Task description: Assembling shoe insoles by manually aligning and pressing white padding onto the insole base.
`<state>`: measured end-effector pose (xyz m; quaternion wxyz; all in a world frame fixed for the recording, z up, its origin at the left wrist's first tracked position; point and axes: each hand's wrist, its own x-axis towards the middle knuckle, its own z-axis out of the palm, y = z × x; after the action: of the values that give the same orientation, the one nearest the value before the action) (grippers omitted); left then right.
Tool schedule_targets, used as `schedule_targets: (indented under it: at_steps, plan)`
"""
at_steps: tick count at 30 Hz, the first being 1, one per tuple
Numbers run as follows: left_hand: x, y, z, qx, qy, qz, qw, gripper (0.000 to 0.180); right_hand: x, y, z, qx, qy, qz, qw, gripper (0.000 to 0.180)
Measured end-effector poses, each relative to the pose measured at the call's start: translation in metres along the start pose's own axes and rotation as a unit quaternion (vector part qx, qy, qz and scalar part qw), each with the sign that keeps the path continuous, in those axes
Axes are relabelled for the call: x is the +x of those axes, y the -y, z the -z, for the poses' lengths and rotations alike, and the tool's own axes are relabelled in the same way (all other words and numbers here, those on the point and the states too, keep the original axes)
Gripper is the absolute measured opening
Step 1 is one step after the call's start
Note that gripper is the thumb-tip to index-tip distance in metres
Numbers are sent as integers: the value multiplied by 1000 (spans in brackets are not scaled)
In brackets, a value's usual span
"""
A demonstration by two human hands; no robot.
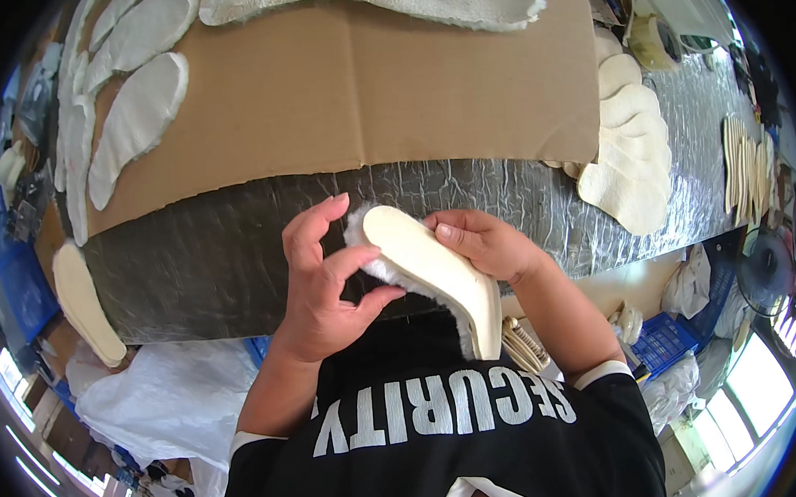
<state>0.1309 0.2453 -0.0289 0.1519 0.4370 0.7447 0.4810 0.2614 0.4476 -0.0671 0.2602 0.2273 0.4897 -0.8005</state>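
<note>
A cream insole (421, 261) with white fluffy fleece showing along its left edge is held tilted in front of my chest, its smooth side up. My right hand (488, 244) grips its right edge, thumb on top and the other fingers partly hidden beneath. At the left edge, my left hand (323, 279) has its fingers spread. Its index fingertip meets the fleece rim and its thumb tip lies close to the lower fleece, with a gap between the two. Below the insole, several stacked pale pieces (525, 345) show beside my right forearm.
Brown cardboard (462, 92) lies on the dark, shiny-covered table (210, 267). White fleece-edged pieces (139, 109) rest at its left and top. Cream insoles (632, 155) fan out at right; another (88, 305) lies at the left edge. A tape roll (655, 41) sits far right.
</note>
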Motion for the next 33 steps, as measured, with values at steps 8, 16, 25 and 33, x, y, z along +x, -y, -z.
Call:
schedule_targets:
  at_steps: [8, 16, 25, 33]
  plan:
    - [14, -15, 2, 120, -44, -106, 986, 49, 20, -15, 1, 215, 119, 8, 969, 44]
    - [18, -34, 15, 198, -10, -161, 967, 40, 8, -29, -16, 298, 196, -29, 934, 42]
    - [3, -47, 21, 203, 48, -162, 964, 29, -6, -42, -39, 295, 172, -62, 938, 31]
    - [-10, -59, 20, 243, 71, -208, 945, 23, -27, -28, -63, 159, 117, 2, 980, 30]
